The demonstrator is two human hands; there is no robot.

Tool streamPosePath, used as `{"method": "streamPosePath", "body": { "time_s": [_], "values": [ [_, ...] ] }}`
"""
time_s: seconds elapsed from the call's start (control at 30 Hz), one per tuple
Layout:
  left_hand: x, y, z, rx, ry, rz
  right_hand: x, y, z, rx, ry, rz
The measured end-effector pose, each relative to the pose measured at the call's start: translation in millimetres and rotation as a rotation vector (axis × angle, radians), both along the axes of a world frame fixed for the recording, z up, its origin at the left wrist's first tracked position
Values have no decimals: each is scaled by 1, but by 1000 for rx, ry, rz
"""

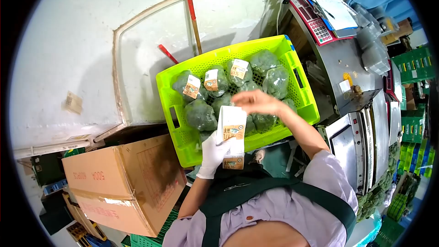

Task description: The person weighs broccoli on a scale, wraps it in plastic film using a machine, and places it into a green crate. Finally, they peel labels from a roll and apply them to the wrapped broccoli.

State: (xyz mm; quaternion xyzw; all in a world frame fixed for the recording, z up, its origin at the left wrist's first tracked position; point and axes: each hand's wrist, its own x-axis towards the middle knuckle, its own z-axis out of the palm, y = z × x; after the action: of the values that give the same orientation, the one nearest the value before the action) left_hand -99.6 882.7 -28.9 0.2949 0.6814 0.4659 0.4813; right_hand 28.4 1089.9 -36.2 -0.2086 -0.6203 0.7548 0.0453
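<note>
A strip of white and brown printed labels (pixel 234 130) hangs from my left hand (pixel 213 154), which wears a white glove and is closed around it. My bare right hand (pixel 257 102) is at the strip's upper end, over the crate, with its fingers bent and partly blurred; whether it grips a label is not clear. Below both hands, a yellow-green crate (pixel 176 144) holds several broccoli heads wrapped in clear film. Three at the back, including one wrapped broccoli (pixel 243 77), carry labels on top. A wrapped broccoli (pixel 201 115) at the left has no visible label.
At the left stands a large cardboard box (pixel 132 178). Red-handled tools (pixel 190 4) lean on the wall behind the crate. To the right, a metal table (pixel 340 64) bears a red scale (pixel 315 27), a clipboard (pixel 336 13), plastic containers (pixel 375 55) and a metal machine (pixel 356 142).
</note>
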Motion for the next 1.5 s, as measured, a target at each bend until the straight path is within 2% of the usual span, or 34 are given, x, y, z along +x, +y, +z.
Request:
{"method": "streamPosePath", "body": {
  "time_s": [0.03,0.07,0.1,0.17,0.2,0.23,0.3,0.37,0.4,0.43,0.47,0.5,0.53,0.6,0.63,0.7,0.73,0.77,0.83,0.87,0.9,0.97,1.0,1.07,1.1,1.17,1.23,1.3,1.37,1.43,1.5],
  "values": [
    [1,3,-2,-7,15,-12,6,-15,6,-33,-27,46],
    [3,4,-5,111,146,-20,9,-31,17,-7,-96,-39],
    [5,8,-10,277,347,-18,12,-44,24,130,-188,-72],
    [8,15,-6,267,-30,67,17,-65,17,596,13,-103],
    [7,18,-4,170,-338,145,16,-73,26,660,-46,-122],
    [9,18,-6,170,-342,139,17,-71,29,661,-52,-126],
    [15,21,-11,53,68,214,17,-60,32,978,-60,-169],
    [21,27,-9,135,-110,236,13,-31,42,809,-84,-212],
    [22,28,-9,137,-85,206,12,-9,27,912,-52,-333],
    [22,29,-8,137,-61,178,11,18,27,889,-242,-416],
    [20,28,-10,135,-65,174,9,47,25,908,-284,-541],
    [17,26,-11,83,-154,149,5,74,14,861,-230,-797],
    [13,24,-12,32,-240,124,5,105,16,747,-446,-782],
    [6,17,-16,62,-230,112,6,154,-30,991,-551,-756],
    [3,13,-18,90,-222,101,7,165,-52,992,-552,-756],
    [-1,9,-20,89,-170,73,8,176,-77,1247,-935,-452],
    [-1,8,-17,52,-185,81,12,182,-81,1153,-1104,-333],
    [-2,7,-15,15,-198,90,12,184,-88,1154,-1103,-335],
    [-3,3,-22,20,-213,103,7,171,-73,1333,-1179,-505],
    [-4,2,-24,9,-234,115,10,178,-84,1306,-1062,-547],
    [-5,1,-25,-2,-254,129,7,175,-87,1305,-1061,-546],
    [-8,4,-22,10,-268,120,3,169,-91,1254,-791,-516],
    [-7,4,-20,16,-283,107,6,167,-118,1362,-769,-433],
    [-6,4,-14,44,-262,79,9,165,-137,1259,-831,-382],
    [-6,8,-12,82,-238,57,6,168,-131,1165,-881,-331],
    [-3,6,-10,96,-235,51,3,167,-123,1131,-929,-259],
    [-1,6,-8,112,-233,33,2,157,-106,1078,-698,-491],
    [7,6,-5,79,-254,73,4,107,-36,831,-460,-341],
    [10,9,5,25,-275,29,21,47,-2,324,-184,-223],
    [18,13,9,-30,-290,-21,39,6,21,78,-127,-1],
    [32,16,8,288,-32,5,49,-34,34,75,-235,-105]
  ]
}}
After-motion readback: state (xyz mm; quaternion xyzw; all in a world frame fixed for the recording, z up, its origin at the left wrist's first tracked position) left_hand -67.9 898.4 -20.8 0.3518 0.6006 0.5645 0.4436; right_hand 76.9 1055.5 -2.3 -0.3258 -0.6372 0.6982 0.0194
